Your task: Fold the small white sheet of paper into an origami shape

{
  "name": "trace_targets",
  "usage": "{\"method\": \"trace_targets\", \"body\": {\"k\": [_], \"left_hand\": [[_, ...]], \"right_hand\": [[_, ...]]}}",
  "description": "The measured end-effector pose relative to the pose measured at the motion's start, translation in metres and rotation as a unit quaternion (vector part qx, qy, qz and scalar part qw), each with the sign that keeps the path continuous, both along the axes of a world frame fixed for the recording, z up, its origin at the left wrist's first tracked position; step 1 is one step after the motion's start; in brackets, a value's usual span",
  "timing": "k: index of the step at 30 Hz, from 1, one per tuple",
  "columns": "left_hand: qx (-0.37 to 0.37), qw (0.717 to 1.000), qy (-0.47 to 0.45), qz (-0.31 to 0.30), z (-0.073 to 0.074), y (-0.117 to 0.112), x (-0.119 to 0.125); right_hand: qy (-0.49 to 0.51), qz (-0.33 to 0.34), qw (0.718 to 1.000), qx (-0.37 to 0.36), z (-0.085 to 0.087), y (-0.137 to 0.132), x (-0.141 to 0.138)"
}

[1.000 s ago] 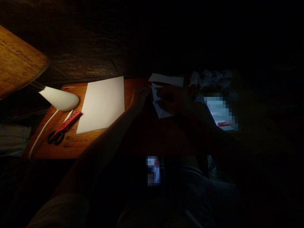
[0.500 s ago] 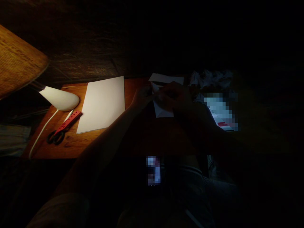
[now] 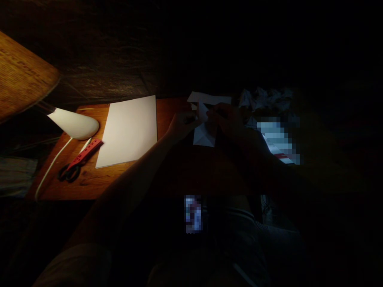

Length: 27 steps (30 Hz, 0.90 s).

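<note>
A small folded sheet of white paper (image 3: 204, 134) is between my two hands at the middle of the table, with crease lines on its lower part and a pointed flap standing up at its top. My left hand (image 3: 183, 121) is closed on its left edge. On the right side, my right hand (image 3: 226, 118) pinches the paper near the flap. Both hands are in deep shadow, so the fingertips are hard to make out. Just behind them lies a strip of white paper (image 3: 209, 97).
A white stack of paper (image 3: 128, 131) lies left of my hands. Scissors with black handles and a red cover (image 3: 80, 159) rest beside the lamp (image 3: 74, 123). Several folded paper shapes (image 3: 263, 99) sit at the back right, near a blurred bright screen (image 3: 275, 137).
The paper's pointed flap now stands up and shows between my hands, where my fingers covered it before. My hands have moved slightly apart.
</note>
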<state>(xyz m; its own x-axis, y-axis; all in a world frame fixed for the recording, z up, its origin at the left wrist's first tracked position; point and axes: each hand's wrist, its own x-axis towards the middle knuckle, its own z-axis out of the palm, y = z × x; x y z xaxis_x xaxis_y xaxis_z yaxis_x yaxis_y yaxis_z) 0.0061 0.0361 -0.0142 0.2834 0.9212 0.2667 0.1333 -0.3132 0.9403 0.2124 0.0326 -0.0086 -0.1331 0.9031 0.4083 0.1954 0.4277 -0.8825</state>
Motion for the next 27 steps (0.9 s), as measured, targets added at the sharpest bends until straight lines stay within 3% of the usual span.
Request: {"method": "trace_targets", "body": {"k": [5, 12, 20, 27], "left_hand": [[-0.007, 1.000, -0.005, -0.006, 0.0001, -0.0021, 0.0000], [-0.038, 0.998, 0.032, -0.040, -0.0055, -0.0001, -0.0053], [-0.035, 0.995, 0.064, -0.071, 0.0017, -0.0055, -0.0044], [-0.028, 0.996, 0.061, -0.063, 0.0006, -0.0045, -0.0040]], "right_hand": [[-0.039, -0.002, 0.999, 0.008, -0.0027, 0.0002, 0.0025], [-0.004, 0.069, 0.997, -0.018, -0.0016, -0.0030, -0.0009], [-0.020, 0.047, 0.997, -0.058, 0.0017, -0.0063, 0.0009], [-0.031, 0.045, 0.998, -0.038, 0.0041, -0.0061, 0.0005]]}}
